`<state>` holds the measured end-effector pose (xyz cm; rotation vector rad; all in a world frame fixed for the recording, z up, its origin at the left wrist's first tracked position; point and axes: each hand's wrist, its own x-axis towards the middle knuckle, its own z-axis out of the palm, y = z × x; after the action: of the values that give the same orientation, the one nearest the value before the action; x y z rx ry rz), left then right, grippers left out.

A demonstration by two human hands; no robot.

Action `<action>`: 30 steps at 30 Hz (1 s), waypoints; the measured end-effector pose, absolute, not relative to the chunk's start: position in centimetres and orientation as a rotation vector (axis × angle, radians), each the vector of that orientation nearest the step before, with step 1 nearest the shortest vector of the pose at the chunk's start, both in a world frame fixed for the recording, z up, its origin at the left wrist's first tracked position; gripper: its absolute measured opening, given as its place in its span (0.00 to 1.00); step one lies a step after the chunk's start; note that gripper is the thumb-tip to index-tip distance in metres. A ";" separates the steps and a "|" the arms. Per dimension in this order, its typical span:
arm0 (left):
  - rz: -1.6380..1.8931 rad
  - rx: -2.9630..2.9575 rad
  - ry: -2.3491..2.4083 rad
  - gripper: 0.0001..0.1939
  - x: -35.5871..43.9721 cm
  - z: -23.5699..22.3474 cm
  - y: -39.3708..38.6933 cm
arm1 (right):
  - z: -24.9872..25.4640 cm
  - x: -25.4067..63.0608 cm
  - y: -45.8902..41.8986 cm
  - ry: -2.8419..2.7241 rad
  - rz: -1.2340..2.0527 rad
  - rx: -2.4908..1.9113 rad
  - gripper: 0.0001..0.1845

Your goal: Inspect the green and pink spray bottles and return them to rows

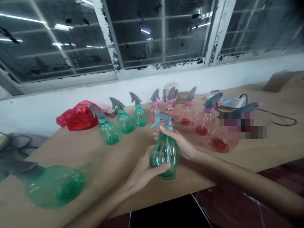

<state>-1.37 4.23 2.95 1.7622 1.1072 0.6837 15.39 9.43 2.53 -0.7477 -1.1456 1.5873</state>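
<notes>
A green spray bottle (167,148) with a grey and teal trigger head is held up between my two hands above the table. My left hand (148,166) is closed around its lower body, the thumb across the front. At the neck, just under the head, my right hand (179,141) grips with its thumb at the collar; its other fingers are partly hidden behind the bottle. The nozzle points left. Behind it stand more green bottles (110,131) to the left and several pink bottles (204,122) to the right.
One green bottle (54,186) is near the left front. A crumpled red plastic bag (79,115) lies at the back left of the wooden table (133,145). At the back right are a white power strip (234,101) and a black cable (285,123). Windows rise behind.
</notes>
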 end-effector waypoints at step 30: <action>0.408 2.753 1.667 0.23 -3.5 -2.5 10.2 | -2.1 17.1 14.5 -0.490 2.229 -0.558 0.15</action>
<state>-3.51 10.19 -2.49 2.7529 1.6669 0.4083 17.13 14.49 -2.09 -0.5581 -0.4901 2.2286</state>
